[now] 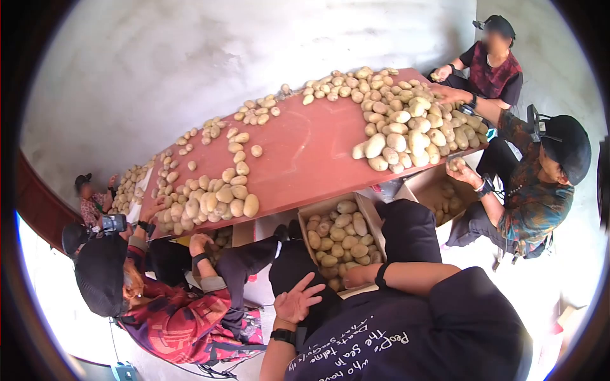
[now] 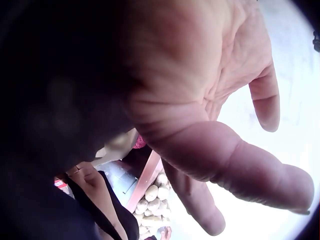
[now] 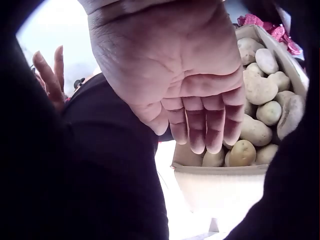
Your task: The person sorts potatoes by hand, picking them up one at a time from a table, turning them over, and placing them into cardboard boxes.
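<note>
A cardboard box [image 1: 371, 218] filled with potatoes [image 1: 340, 238] stands between the person's knees, below the table edge. Over its near end reaches my right hand [image 1: 362, 274]. In the right wrist view that hand [image 3: 175, 85] shows its bare palm, fingers extended side by side across the near corner of the box [image 3: 220, 171]; no potato lies in it. My left hand [image 1: 297, 301] is raised above the left thigh, its fingers spread and holding nothing. The left wrist view shows the same hand [image 2: 195, 100] close up, with thumb and fingers apart.
A red-brown table [image 1: 305, 152] carries a large potato heap [image 1: 413, 120] at right and another pile [image 1: 210, 200] at left. People sit on both sides: one in a red patterned top [image 1: 184, 324], one in a camouflage shirt [image 1: 534, 209] beside another box [image 1: 422, 184].
</note>
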`<action>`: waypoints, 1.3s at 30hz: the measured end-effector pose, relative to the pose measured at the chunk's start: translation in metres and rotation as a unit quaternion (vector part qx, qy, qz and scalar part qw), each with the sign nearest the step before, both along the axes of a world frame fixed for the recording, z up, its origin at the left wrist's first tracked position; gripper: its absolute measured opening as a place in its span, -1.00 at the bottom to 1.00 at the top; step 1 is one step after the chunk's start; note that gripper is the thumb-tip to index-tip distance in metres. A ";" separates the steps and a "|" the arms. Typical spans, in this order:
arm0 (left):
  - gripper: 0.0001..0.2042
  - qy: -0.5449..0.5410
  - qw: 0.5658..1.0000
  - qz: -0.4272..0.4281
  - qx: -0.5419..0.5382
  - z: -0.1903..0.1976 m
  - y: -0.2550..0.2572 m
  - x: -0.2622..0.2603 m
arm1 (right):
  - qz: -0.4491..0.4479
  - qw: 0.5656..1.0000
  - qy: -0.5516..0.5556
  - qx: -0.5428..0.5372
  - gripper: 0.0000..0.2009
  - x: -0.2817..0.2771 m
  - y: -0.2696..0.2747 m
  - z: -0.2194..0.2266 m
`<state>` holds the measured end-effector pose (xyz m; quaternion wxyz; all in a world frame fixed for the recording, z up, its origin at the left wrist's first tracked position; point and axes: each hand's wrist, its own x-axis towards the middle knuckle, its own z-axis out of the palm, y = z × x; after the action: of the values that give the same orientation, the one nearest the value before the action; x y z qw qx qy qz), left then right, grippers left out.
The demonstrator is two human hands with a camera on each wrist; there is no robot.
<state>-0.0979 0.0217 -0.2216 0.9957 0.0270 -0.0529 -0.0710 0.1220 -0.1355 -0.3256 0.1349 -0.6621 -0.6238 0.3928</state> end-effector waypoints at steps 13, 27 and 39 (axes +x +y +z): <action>-0.18 -0.011 0.995 0.049 0.090 0.040 0.024 0.063 | -0.139 0.973 0.162 0.083 -0.79 0.066 -0.013 0.086; -0.79 0.324 0.283 0.280 0.858 0.023 0.089 -0.002 | -0.340 0.859 -0.347 0.159 -0.91 0.170 -0.194 0.135; -0.91 0.281 0.254 0.290 0.879 -0.013 0.086 -0.029 | -0.356 0.861 -0.312 0.184 -0.97 0.176 -0.170 0.085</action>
<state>-0.1266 0.1078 -0.2342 0.2643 0.8775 0.3363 0.2169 0.2985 -0.3053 -0.2410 0.1835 -0.8901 -0.4160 -0.0315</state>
